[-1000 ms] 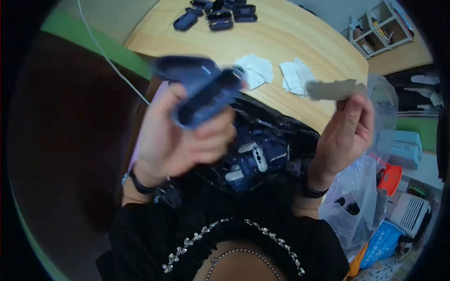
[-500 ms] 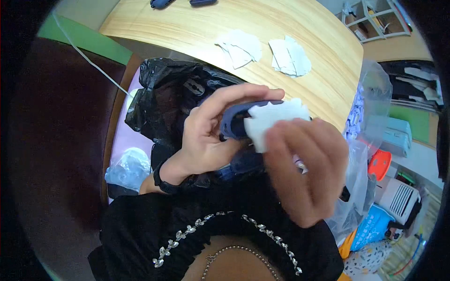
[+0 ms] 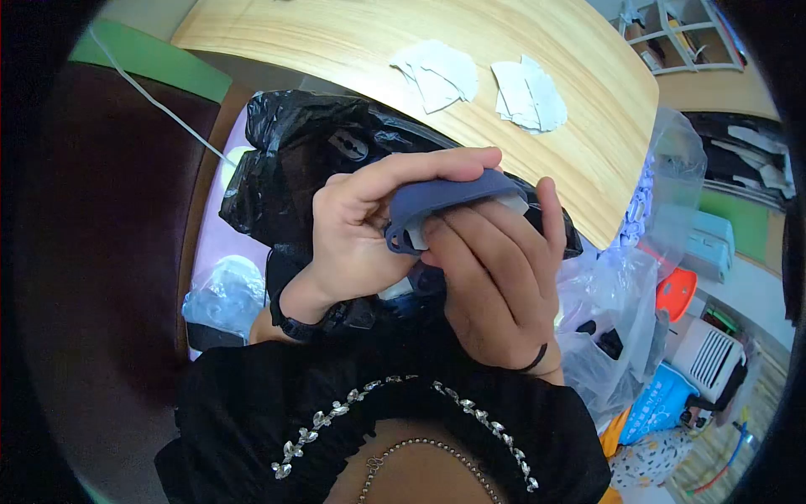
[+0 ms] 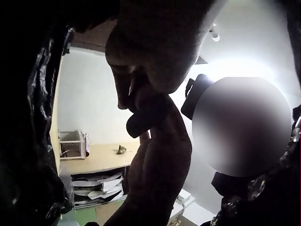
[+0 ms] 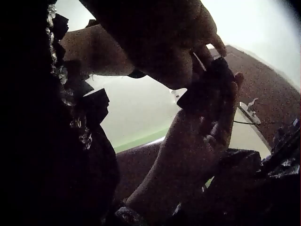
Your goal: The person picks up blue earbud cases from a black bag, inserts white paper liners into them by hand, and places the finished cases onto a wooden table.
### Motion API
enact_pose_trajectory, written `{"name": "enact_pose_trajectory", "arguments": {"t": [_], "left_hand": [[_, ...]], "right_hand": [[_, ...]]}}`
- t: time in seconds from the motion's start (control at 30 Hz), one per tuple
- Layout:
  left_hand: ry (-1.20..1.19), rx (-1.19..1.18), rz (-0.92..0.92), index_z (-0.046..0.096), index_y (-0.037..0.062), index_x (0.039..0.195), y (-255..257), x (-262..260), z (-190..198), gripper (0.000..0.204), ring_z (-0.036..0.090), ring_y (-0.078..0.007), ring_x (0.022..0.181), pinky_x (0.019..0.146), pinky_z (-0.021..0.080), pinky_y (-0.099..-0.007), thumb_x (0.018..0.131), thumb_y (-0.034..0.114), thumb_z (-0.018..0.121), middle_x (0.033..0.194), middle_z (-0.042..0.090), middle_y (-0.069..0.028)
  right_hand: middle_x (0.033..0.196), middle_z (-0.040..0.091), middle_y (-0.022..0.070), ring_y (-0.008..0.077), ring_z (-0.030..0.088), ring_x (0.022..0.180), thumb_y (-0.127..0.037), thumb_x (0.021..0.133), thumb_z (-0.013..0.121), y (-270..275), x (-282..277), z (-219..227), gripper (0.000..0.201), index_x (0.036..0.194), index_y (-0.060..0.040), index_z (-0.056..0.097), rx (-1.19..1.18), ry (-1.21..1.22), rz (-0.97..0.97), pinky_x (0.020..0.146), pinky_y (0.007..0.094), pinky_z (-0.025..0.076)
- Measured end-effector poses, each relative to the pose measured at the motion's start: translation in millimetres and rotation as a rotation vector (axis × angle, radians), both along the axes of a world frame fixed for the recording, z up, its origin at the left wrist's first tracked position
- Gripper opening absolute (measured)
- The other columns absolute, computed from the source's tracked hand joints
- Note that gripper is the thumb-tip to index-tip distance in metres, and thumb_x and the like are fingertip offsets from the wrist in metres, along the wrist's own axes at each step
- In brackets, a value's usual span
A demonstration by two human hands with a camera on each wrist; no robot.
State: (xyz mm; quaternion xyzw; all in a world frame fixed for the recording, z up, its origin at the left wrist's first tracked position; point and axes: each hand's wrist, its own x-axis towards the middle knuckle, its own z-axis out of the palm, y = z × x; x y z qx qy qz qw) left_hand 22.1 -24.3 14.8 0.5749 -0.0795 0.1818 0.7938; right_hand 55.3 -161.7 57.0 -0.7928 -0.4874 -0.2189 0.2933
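Observation:
My left hand [image 3: 357,227] grips a dark blue hinged case [image 3: 449,195], its fingers along the upper side and its thumb below. A piece of white, paper-like sheet [image 3: 416,235] shows at the case's mouth, mostly hidden by fingers. With fairly straight fingers, my right hand [image 3: 499,290] presses this sheet into the case; its little finger stands out to the side. Under the hands lies a black plastic bag [image 3: 290,160] with dark cases in it. Both wrist views are dark, with hands and case [image 5: 197,96] in silhouette.
Two small piles of white sheets, the left pile [image 3: 437,76] and the right pile [image 3: 533,97], lie on the wooden table [image 3: 353,38]. A clear plastic bag [image 3: 604,311] hangs at the right. A brown chair [image 3: 109,210] stands at the left.
The left hand has brought the case from the left to the middle. The right hand has carried the white sheet leftward and pushed most of it into the case.

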Motion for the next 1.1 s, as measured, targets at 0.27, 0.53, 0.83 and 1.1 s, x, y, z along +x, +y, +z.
{"name": "enact_pose_trajectory", "arguments": {"t": [0.27, 0.53, 0.83, 1.1], "left_hand": [[0.036, -0.024, 0.003, 0.054, -0.0037, 0.111, -2, -1, -3, 0.033, 0.056, -0.038, 0.11, 0.095, 0.046, -0.0458, 0.078, -0.007, 0.062, 0.121, 0.054, -0.0282], [0.003, 0.051, 0.089, 0.053, -0.0031, 0.112, 2, 6, -9, 0.039, 0.058, -0.0353, 0.109, 0.095, 0.047, -0.0437, 0.075, -0.004, 0.068, 0.12, 0.055, -0.0259], [-0.008, 0.021, 0.166, 0.056, -0.0052, 0.111, -1, 5, -10, 0.041, 0.059, -0.0255, 0.108, 0.093, 0.047, -0.0347, 0.071, -0.01, 0.064, 0.118, 0.059, -0.0223], [0.004, 0.114, 0.225, 0.056, -0.005, 0.111, 3, 4, -15, 0.043, 0.059, -0.0264, 0.109, 0.094, 0.047, -0.035, 0.069, -0.012, 0.065, 0.118, 0.058, -0.0235]], "right_hand": [[0.091, 0.063, 0.0062, 0.0239, 0.06, 0.088, -0.012, 0.067, 0.064, 1, -2, -7, 0.022, 0.088, -0.0044, 0.068, 0.0, 0.025, -0.054, 0.099, 0.0639, 0.028], [0.111, 0.053, 0.0094, 0.0323, 0.043, 0.108, -0.008, 0.07, 0.065, 13, -19, 5, 0.029, 0.097, -0.0176, 0.066, -0.235, 0.144, -0.314, 0.102, 0.0568, 0.021], [0.118, 0.049, 0.0106, 0.0404, 0.037, 0.115, -0.007, 0.068, 0.064, 19, -27, 5, 0.036, 0.101, -0.0206, 0.064, -0.294, 0.187, -0.376, 0.098, 0.062, 0.02], [0.116, 0.052, 0.0094, 0.0399, 0.04, 0.116, -0.009, 0.069, 0.066, 14, -13, 3, 0.037, 0.104, -0.0202, 0.064, -0.258, 0.21, -0.252, 0.096, 0.0657, 0.022]]}}
